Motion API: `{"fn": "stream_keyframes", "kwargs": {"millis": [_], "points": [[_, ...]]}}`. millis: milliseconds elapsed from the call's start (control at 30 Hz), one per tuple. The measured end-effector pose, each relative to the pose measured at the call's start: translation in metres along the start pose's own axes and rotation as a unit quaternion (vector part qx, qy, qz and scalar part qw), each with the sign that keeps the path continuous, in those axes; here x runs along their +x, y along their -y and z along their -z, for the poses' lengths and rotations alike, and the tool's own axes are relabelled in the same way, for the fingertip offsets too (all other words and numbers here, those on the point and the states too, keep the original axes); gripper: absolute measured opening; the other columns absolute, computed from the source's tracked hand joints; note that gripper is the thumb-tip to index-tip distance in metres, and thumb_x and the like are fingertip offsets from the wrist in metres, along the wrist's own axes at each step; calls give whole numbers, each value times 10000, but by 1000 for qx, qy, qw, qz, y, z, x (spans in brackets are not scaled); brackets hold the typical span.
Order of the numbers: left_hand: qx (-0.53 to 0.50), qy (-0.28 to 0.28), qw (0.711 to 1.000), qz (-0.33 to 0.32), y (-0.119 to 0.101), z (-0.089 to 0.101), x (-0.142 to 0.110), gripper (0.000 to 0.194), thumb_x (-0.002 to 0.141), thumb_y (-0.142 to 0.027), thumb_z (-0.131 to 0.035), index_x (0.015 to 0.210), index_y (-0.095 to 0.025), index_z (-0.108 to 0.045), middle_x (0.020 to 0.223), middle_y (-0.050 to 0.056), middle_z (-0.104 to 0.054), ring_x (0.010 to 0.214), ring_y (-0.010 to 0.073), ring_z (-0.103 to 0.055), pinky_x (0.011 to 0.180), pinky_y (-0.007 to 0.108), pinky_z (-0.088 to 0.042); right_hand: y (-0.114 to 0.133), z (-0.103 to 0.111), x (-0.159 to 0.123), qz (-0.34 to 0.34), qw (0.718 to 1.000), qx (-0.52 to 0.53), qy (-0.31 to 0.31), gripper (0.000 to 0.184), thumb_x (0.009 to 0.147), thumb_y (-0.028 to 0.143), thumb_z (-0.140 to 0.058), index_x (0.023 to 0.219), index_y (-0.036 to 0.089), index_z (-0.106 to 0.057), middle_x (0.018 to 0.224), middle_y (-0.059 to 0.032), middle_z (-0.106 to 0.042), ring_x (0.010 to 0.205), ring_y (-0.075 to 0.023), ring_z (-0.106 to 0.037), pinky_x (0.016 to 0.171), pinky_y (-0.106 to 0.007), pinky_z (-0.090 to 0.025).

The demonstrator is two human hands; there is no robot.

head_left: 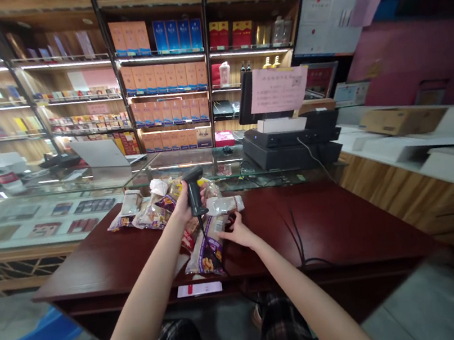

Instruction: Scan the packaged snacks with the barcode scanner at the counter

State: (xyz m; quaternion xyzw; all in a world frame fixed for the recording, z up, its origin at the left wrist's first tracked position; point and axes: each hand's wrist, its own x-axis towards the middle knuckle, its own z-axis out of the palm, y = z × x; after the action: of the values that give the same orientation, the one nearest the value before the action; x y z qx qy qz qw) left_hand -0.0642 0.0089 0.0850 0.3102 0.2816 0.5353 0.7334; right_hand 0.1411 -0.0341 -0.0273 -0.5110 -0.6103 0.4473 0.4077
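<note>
My left hand [184, 203] is wrapped round the handle of a black barcode scanner [194, 193], its cable hanging down over the packets. Below the scanner lies a clear and purple snack bag [207, 256] with nuts pictured on it and a white barcode label near its upper end. At the bag's right edge my right hand [241, 232] grips it, thumb over the film by the label; some fingertips are hidden. A rolled white packet end [224, 205] rises just above that hand. More snack bags [150, 211] are heaped behind and left of my left hand.
The packets rest on a dark red desk [311, 220], with black cables [299, 238] on its right side. Behind stand a glass counter [46, 214], an open laptop [100, 153] and a till with monitor [286, 141]. A blue chair [34, 338] is at left.
</note>
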Motion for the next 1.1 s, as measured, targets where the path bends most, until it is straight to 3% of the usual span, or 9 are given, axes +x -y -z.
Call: {"fn": "stream_keyframes", "kwargs": {"millis": [133,300,400,567,800,900,967,1033,1100], "points": [[-11,11,999,48,7,7,5,724,883,-721,-348,1051,-93,-667,577,35,-572,457,118,-555,435,225,-492,4,-11,0,-42,999,24,2,1050,475,415,-923,1311,205,-325,907,-48,-647,926,-284,-653,875,-450,-492],[9,39,997,73,15,8,11,730,887,-724,-323,1052,-98,-660,607,33,-577,472,116,-569,454,221,-493,22,-11,5,-96,990,88,44,968,534,429,-899,1271,219,-307,1011,-77,-661,870,-235,-665,741,-388,-543],[30,62,995,70,14,9,14,778,858,-761,-311,1054,-92,-656,663,67,-616,525,143,-608,493,248,-520,26,-14,2,-96,991,70,56,970,467,372,-925,1214,214,-327,1034,-91,-649,906,-251,-656,699,-374,-553],[1,157,983,99,7,19,16,829,827,-807,-227,862,-86,-635,480,-1,-448,377,104,-430,381,218,-413,40,-13,-3,-105,980,164,44,863,418,276,-915,1101,241,-390,1055,-56,-638,956,-253,-650,685,-363,-564],[-87,166,978,95,-4,38,24,738,858,-780,-243,797,-125,-576,471,-31,-399,347,75,-356,333,177,-332,78,46,12,78,969,232,15,646,491,188,-873,1073,249,-599,1029,-3,-705,955,-201,-664,849,-318,-531],[-66,171,978,95,2,44,34,666,888,-727,-324,860,-116,-588,550,5,-502,346,66,-365,312,171,-307,80,75,38,78,942,325,-31,539,561,243,-843,1055,254,-629,981,12,-731,844,-172,-686,784,-290,-538],[-54,180,978,93,11,47,40,637,903,-694,-348,923,-107,-595,601,23,-543,345,61,-363,301,170,-300,75,90,60,67,917,376,-114,411,581,277,-823,947,233,-642,851,26,-739,743,-156,-682,740,-274,-540],[-55,197,974,94,21,53,45,644,907,-688,-344,949,-97,-595,600,18,-532,340,56,-348,297,167,-302,64,100,81,44,896,398,-192,286,582,261,-801,805,213,-628,694,39,-709,650,-149,-663,693,-265,-542],[-78,215,970,78,30,59,48,630,914,-674,-354,938,-93,-596,576,0,-496,332,43,-319,291,150,-284,49,105,97,8,882,420,-214,194,626,257,-751,757,212,-615,648,31,-698,624,-164,-664,670,-292,-556]]}}
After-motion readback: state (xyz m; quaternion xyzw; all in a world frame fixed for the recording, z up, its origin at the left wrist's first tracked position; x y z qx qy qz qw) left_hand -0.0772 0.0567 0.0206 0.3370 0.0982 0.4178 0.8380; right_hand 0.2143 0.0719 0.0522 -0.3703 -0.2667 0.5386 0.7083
